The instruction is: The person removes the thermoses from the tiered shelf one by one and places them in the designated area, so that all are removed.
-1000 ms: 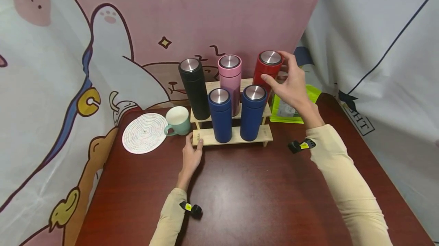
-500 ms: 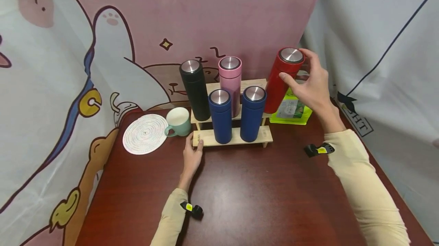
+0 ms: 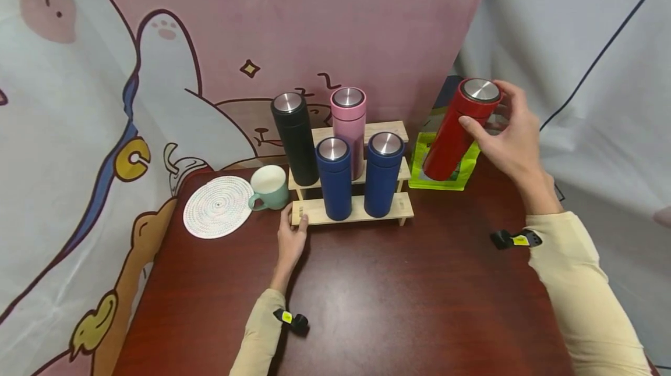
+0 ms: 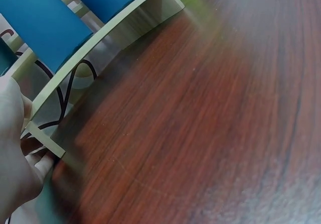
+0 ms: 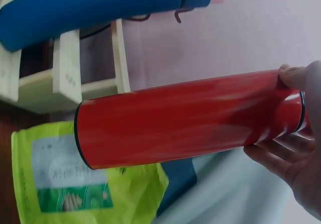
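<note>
My right hand (image 3: 516, 137) grips a red thermos flask (image 3: 461, 131) near its steel-topped lid. The flask leans, its base in front of a yellow-green bag (image 3: 419, 160), off to the right of a tiered wooden rack (image 3: 314, 211). At the rack's front left corner, my left hand (image 3: 290, 242) holds the end of the lowest board between thumb and fingers; the left wrist view shows fingers around the board's leg (image 4: 46, 139). Two blue flasks (image 3: 335, 184) (image 3: 385, 178) stand on the lowest board. Behind them a black flask (image 3: 295, 143) and a pink flask (image 3: 350, 126) stand on the middle board.
Left of the rack is a green mug (image 3: 272, 190) with a white inside, beside a round woven mat (image 3: 217, 207). A printed cloth (image 3: 398, 27) hangs behind the brown table (image 3: 367, 294), and a pale cloth closes the right side.
My right hand has lifted the red flask off the rack and carried it right, to in front of the yellow-green bag. My left hand has stayed at the rack's corner.
</note>
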`<state>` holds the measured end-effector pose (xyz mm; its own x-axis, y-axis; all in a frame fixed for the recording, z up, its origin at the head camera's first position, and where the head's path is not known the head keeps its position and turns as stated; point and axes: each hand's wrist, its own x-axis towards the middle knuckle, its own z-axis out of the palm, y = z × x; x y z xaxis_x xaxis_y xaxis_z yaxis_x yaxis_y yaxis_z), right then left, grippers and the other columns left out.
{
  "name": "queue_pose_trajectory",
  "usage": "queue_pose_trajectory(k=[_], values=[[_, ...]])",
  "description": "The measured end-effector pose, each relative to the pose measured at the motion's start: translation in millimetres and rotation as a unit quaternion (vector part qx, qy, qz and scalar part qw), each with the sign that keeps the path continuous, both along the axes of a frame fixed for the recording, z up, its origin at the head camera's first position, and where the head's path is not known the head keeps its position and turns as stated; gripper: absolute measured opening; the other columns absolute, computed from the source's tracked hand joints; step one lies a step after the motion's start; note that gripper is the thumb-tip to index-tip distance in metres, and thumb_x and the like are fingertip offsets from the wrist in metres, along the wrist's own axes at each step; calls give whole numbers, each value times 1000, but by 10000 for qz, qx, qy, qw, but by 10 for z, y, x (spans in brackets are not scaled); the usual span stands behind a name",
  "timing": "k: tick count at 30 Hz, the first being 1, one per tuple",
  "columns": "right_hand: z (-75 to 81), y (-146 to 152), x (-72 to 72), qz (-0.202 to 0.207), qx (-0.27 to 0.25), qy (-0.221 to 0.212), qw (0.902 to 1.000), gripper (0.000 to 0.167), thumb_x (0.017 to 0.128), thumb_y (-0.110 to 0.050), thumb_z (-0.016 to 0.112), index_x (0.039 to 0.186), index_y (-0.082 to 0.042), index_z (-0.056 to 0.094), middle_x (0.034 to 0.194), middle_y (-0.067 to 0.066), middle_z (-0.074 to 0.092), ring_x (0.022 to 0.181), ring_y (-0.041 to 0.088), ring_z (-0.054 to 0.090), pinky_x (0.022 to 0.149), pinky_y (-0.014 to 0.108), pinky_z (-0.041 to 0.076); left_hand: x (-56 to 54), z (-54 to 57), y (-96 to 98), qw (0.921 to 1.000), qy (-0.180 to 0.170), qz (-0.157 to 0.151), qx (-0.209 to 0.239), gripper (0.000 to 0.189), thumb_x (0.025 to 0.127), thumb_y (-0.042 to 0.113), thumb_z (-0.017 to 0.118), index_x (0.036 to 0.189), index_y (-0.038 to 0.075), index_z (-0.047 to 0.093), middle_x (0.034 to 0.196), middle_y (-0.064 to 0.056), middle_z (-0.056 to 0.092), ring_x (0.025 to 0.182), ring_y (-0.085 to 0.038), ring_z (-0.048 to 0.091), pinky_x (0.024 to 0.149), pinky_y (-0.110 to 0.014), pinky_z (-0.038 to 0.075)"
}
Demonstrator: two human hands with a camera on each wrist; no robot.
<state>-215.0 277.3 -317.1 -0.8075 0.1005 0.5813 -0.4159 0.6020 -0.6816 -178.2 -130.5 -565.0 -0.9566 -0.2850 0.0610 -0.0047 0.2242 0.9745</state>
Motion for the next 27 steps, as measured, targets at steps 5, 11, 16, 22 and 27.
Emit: queue_pose_trajectory(k=[5,11,16,22,27], values=[[-74,167,67,-164,-88,17,9998,72,84,-15,80,148,-21,47,132,11,63,97,-6,59,79,5,48,11,-2,2,9999,65,-17,157,54,99,13,63,150,11,44,130,-19,66,110,-23,63,99,-38,49],[-125,335,168,-353,-62,-64,9993,72,84,-16,80,148,-24,46,132,6,63,96,-4,59,77,2,45,6,-10,-11,9997,71,-14,237,53,99,12,63,150,11,45,129,-19,67,108,-22,64,91,-27,49],[-173,469,247,-473,39,-128,9988,72,84,-18,80,148,-26,46,133,5,63,98,-2,57,77,2,44,6,2,-13,9996,115,11,255,53,99,11,63,149,10,45,128,-20,67,105,-21,64,88,-22,48],[-253,625,340,-716,186,-322,9967,72,85,-19,79,148,-27,44,136,11,61,99,-6,53,77,1,41,0,-5,-1,9996,134,13,252,53,99,10,63,149,10,46,128,-20,67,106,-21,64,88,-22,49],[-344,763,401,-913,195,-428,9947,72,85,-19,79,148,-27,44,133,13,60,95,-10,52,76,-1,41,-9,-24,3,9995,135,17,279,53,99,11,63,149,10,46,129,-20,67,108,-20,63,89,-22,48]])
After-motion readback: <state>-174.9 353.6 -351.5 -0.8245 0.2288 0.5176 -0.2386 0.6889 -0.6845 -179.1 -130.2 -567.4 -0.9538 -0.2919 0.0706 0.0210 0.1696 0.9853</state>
